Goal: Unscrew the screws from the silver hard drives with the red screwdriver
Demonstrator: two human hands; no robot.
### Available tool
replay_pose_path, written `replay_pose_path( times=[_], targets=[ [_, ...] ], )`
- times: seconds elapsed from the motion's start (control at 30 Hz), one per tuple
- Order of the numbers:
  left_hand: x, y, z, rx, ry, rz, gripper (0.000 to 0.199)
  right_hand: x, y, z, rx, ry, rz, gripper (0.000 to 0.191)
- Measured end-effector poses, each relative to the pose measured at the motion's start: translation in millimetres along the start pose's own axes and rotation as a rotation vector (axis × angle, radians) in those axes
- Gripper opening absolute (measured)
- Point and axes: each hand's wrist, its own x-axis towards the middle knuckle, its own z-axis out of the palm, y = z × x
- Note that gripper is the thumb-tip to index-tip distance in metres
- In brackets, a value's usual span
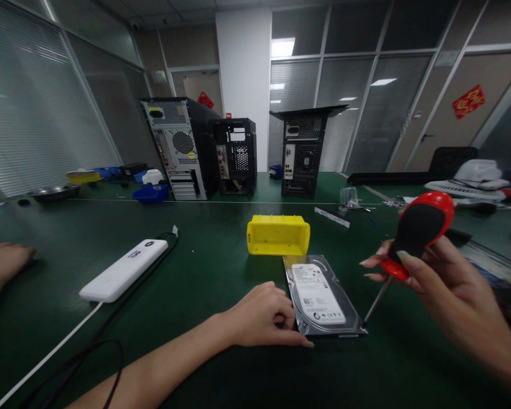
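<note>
A hard drive (319, 295) with a white label lies flat on the green tabletop. My left hand (268, 315) is closed against its left edge, fingers curled and thumb along the near side. My right hand (443, 284) is wrapped round the red and black handle of a screwdriver (421, 227). The shaft slants down to the left, and its tip meets the near right corner of the drive. Whether a screw sits under the tip is too small to tell. Just behind the drive stands a yellow bin (279, 241), its open side facing me.
A white power bank (125, 270) with cables lies to the left. At the left edge rests another person's hand (4, 264). Computer cases (183, 147) stand at the back, near a blue bin (150, 193). A clear container (349, 199) and loose parts are at the right.
</note>
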Motion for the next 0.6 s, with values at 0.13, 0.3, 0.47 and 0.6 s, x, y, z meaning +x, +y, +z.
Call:
replay_pose_path(
  times=[0.13, 0.3, 0.47, 0.6],
  targets=[
    [0.3, 0.4, 0.0, -0.002, -0.002, -0.006, 0.040, 1.1, 1.0, -0.4, 0.003, -0.016, -0.006, 0.027],
    [0.9, 1.8, -2.1, 0.000, -0.015, -0.016, 0.040, 1.0, 3.4, -1.0, -0.001, -0.013, 0.007, 0.029],
    [0.3, 2.1, -2.6, -0.009, -0.021, -0.024, 0.040, -0.1, 2.2, -1.4, -0.018, -0.010, -0.002, 0.027],
    [0.0, 1.9, -2.5, -0.002, -0.021, -0.024, 0.040, 0.0, 1.2, -0.5, -0.024, 0.003, -0.001, 0.026]
  ],
)
